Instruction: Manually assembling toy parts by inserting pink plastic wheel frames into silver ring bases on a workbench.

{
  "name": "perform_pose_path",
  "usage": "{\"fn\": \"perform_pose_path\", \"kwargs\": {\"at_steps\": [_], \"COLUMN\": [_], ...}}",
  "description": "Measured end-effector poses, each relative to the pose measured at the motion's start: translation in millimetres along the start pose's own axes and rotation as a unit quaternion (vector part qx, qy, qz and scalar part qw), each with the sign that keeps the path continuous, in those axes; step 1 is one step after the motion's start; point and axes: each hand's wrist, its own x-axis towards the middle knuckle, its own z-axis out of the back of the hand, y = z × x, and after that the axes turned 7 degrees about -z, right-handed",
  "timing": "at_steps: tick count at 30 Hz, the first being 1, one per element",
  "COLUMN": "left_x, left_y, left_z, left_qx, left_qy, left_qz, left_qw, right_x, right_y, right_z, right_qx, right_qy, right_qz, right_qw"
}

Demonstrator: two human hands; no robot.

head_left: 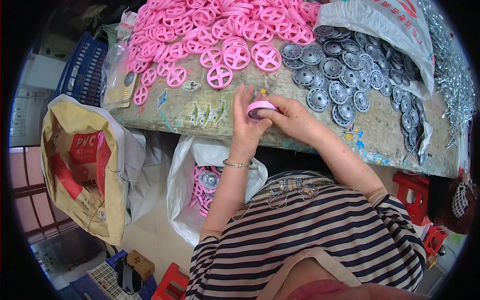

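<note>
right hand (292, 119) pinching pink ring (257, 105) near table (382, 135) edge; left hand (245, 127) outstretched against it

Near head-worn view, downward over left hand (245, 125), right hand (296, 120), worktable (382, 117)

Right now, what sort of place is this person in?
It looks like a workshop, maybe one where lots of matching little parts get handled. You can tell from the big heap of pink spoked wheels, the many grey discs and the worn worktable under them.
</note>
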Motion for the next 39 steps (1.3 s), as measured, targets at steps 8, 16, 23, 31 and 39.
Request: {"fn": "perform_pose_path", "kwargs": {"at_steps": [8,16,23,31,39], "left_x": [-6.5,-17.9,-74.2,-141.7,-31.0], "left_y": [11.2,1.5,-55.2,-66.4,-31.3], "left_z": [10.8,12.2,69.1,113.8,16.1], "left_qx": [0.005,0.101,0.378,0.671,0.115], "left_qy": [-0.023,-0.073,-0.250,-0.092,-0.070], "left_qz": [0.058,0.018,-0.044,-0.030,-0.018], "left_qw": [0.998,0.992,0.891,0.735,0.991], "right_x": [5.6,8.6,79.6,102.4,28.4], "right_y": [-7.7,-11.5,-22.1,-16.0,18.2], "right_z": [-2.7,-7.2,32.5,64.9,14.2], "right_qx": [-0.075,0.041,-0.335,-0.425,-0.280], "right_qy": [-0.004,0.047,-0.289,-0.175,-0.078], "right_qz": [0.012,-0.011,0.189,0.120,0.272], "right_qw": [0.997,0.998,0.877,0.880,0.917]}}
